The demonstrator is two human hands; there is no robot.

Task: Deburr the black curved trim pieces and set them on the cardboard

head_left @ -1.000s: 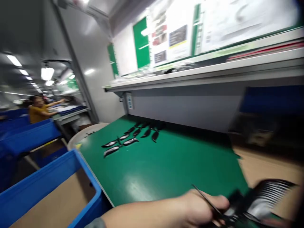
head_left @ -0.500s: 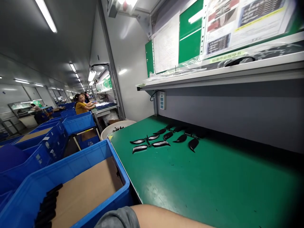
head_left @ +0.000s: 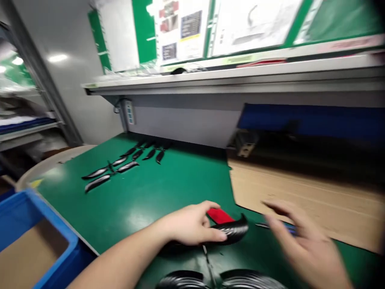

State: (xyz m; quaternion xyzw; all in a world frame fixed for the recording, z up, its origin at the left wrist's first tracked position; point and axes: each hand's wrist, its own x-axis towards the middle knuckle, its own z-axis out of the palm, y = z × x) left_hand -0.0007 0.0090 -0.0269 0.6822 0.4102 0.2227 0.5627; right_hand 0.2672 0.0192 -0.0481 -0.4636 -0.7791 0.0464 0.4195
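My left hand (head_left: 200, 226) is closed around a glossy black leaf-shaped piece (head_left: 233, 232) with an upturned tip, the thumb lying along its face. A thin dark stem (head_left: 207, 259) runs down from it to a lower pair of similar black pieces (head_left: 180, 279), cut off by the bottom edge. Behind the held piece lies a flat red thing (head_left: 221, 216). My right hand (head_left: 303, 241) is blurred, with thumb and fingers apart and nothing visible between them. Just behind its fingers, a slim pointed tool with a blue part (head_left: 290, 228) lies on the green tabletop (head_left: 177, 176).
Several more black leaf-shaped pieces (head_left: 128, 166) joined by stems lie farther back on the left. A cardboard sheet (head_left: 249, 188) and a dark blue bin (head_left: 315, 120) are at the right. A white shelf (head_left: 210, 82) overhangs the table. A blue crate (head_left: 67, 237) stands at the left.
The view has swung right and down to the near part of the table. Both hands now show, my left on a black leaf-shaped piece; earlier only one arm was visible.
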